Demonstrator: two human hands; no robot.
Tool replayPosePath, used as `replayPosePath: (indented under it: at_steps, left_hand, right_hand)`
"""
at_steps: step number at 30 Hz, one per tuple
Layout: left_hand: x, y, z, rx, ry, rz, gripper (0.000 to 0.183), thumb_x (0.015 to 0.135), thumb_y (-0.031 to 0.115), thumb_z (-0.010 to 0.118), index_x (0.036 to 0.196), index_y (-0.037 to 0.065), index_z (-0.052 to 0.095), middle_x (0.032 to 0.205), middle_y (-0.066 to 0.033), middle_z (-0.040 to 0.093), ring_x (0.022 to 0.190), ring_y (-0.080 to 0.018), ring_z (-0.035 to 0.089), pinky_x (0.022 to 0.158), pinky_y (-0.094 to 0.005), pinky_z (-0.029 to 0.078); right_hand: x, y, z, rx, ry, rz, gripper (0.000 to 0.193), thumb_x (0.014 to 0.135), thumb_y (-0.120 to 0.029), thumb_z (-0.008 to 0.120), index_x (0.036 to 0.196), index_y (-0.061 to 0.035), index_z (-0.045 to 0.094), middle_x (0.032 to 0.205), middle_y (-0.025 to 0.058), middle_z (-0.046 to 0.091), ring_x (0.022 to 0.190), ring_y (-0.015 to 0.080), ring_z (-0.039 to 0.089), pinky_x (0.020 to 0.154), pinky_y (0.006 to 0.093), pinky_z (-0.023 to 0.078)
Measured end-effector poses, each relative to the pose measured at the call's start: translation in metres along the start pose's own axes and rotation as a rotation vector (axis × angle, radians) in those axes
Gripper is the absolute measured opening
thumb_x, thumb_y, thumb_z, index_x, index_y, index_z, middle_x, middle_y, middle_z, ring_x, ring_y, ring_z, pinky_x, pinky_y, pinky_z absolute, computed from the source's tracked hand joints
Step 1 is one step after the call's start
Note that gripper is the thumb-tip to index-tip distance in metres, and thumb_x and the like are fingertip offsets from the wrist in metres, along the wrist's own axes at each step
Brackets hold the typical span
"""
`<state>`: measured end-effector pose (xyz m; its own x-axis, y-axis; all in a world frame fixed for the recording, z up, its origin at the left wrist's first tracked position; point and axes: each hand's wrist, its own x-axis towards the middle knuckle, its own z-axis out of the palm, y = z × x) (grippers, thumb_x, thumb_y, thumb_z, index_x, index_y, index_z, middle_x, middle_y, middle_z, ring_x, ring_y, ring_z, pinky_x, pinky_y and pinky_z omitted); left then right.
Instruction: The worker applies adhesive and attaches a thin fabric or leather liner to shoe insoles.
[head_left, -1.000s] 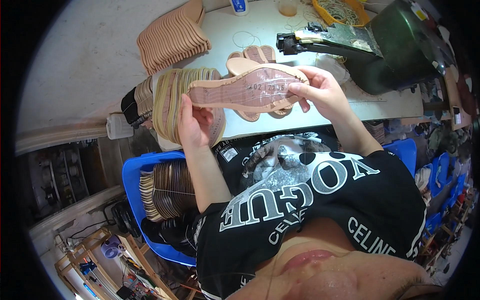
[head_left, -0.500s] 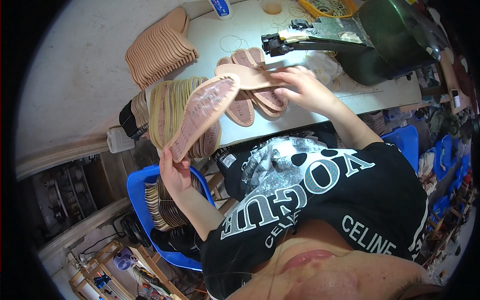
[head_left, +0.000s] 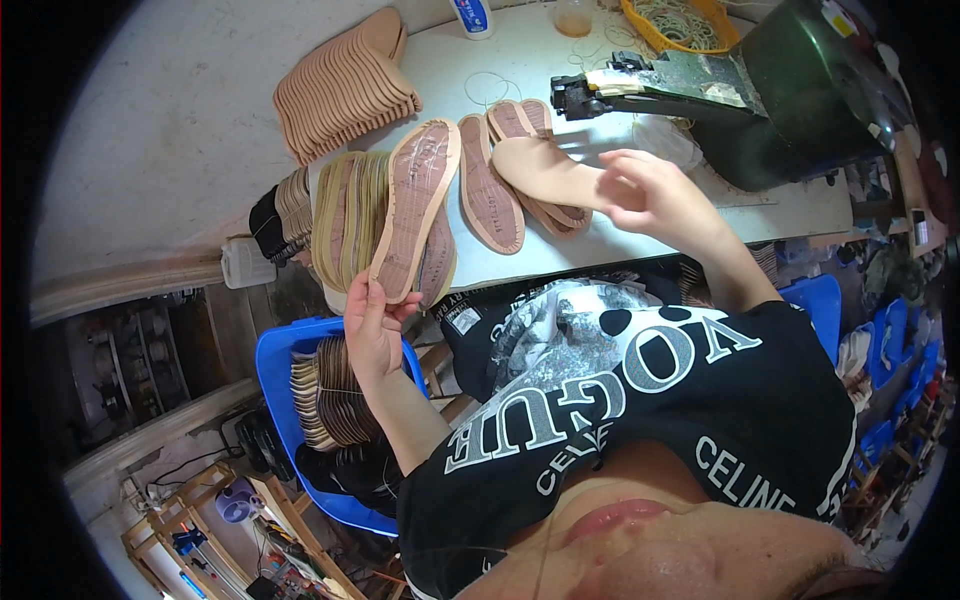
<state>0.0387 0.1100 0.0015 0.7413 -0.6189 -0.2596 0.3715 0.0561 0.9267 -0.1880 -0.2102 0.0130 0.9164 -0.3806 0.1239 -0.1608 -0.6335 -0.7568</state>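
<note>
My left hand (head_left: 372,325) pinches the lower end of an insole (head_left: 420,200), whose brownish underside with a folded beige rim faces up. This insole slants over a row of stacked insoles (head_left: 345,215) at the table's near left edge. My right hand (head_left: 655,198) has its fingers curled at the narrow end of another insole (head_left: 540,168), smooth beige side up, slightly blurred. Beneath that one lie several insoles with brownish faces up. A single brownish insole (head_left: 488,190) lies between the two held ones.
A long row of beige insoles (head_left: 345,90) stands at the back left. A green machine (head_left: 790,110) with a black-tipped arm occupies the right side, near a yellow basket (head_left: 690,42) of bands. A bottle (head_left: 474,18) stands behind. Below the table, a blue bin (head_left: 275,390) holds bundled insoles.
The insole in my left hand has swung more upright. My right hand has moved right and nearer to me, with the beige insole's narrow end at its fingers. The view has shifted slightly.
</note>
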Motion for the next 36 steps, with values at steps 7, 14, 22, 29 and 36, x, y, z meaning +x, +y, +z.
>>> replayPosePath:
  at_steps: [7, 14, 22, 29, 36]
  left_hand:
    - [0.009, -0.001, 0.005, 0.056, 0.014, 0.064, 0.030, 0.099, 0.023, 0.049, 0.121, 0.003, 0.048, 0.103, -0.0109, 0.064, 0.077, -0.0175, 0.065, 0.066, -0.0262, 0.051]
    - [0.032, 0.039, 0.003, 0.241, 0.262, 0.262, 0.030, 0.099, 0.027, 0.049, 0.116, 0.002, 0.056, 0.099, -0.0020, 0.062, 0.079, -0.0072, 0.055, 0.062, -0.0214, 0.043]
    - [0.155, 0.096, 0.077, 0.541, 0.065, 0.486, 0.040, 0.092, 0.035, 0.059, 0.099, -0.004, 0.067, 0.082, -0.0032, 0.064, 0.073, -0.0092, 0.058, 0.064, -0.0264, 0.047]
    - [0.242, 0.030, 0.141, 0.987, -0.377, 0.192, 0.048, 0.088, 0.047, 0.062, 0.097, 0.000, 0.067, 0.078, -0.0046, 0.065, 0.064, -0.0128, 0.057, 0.064, -0.0286, 0.048]
    - [0.272, -0.026, 0.083, 1.117, -0.264, 0.449, 0.052, 0.087, 0.043, 0.057, 0.117, 0.000, 0.059, 0.116, -0.0238, 0.060, 0.110, -0.0347, 0.057, 0.093, -0.0397, 0.044]
  right_hand:
    - [-0.007, -0.035, -0.038, 0.155, 0.025, 0.082, 0.030, 0.077, -0.003, 0.070, 0.103, 0.0004, 0.055, 0.094, 0.0092, 0.063, 0.085, 0.0181, 0.062, 0.076, 0.0266, 0.050]
    - [0.003, -0.028, -0.043, 0.692, 0.331, -0.014, 0.028, 0.091, -0.013, 0.062, 0.114, -0.0006, 0.054, 0.101, 0.0033, 0.062, 0.094, 0.0091, 0.058, 0.082, 0.0241, 0.047]
    - [0.055, -0.032, -0.021, 1.254, 0.122, 0.070, 0.038, 0.095, -0.031, 0.052, 0.122, -0.0036, 0.051, 0.079, -0.0035, 0.047, 0.074, 0.0041, 0.046, 0.070, 0.0252, 0.046]
    - [0.087, -0.073, 0.008, 1.014, 0.078, 0.156, 0.042, 0.097, -0.040, 0.050, 0.118, -0.0038, 0.057, 0.097, 0.0052, 0.061, 0.090, 0.0111, 0.060, 0.080, 0.0284, 0.050]
    - [0.129, -0.080, 0.067, 0.407, 0.364, -0.100, 0.031, 0.093, -0.025, 0.058, 0.115, -0.0029, 0.054, 0.096, 0.0114, 0.064, 0.093, 0.0155, 0.061, 0.082, 0.0284, 0.048]
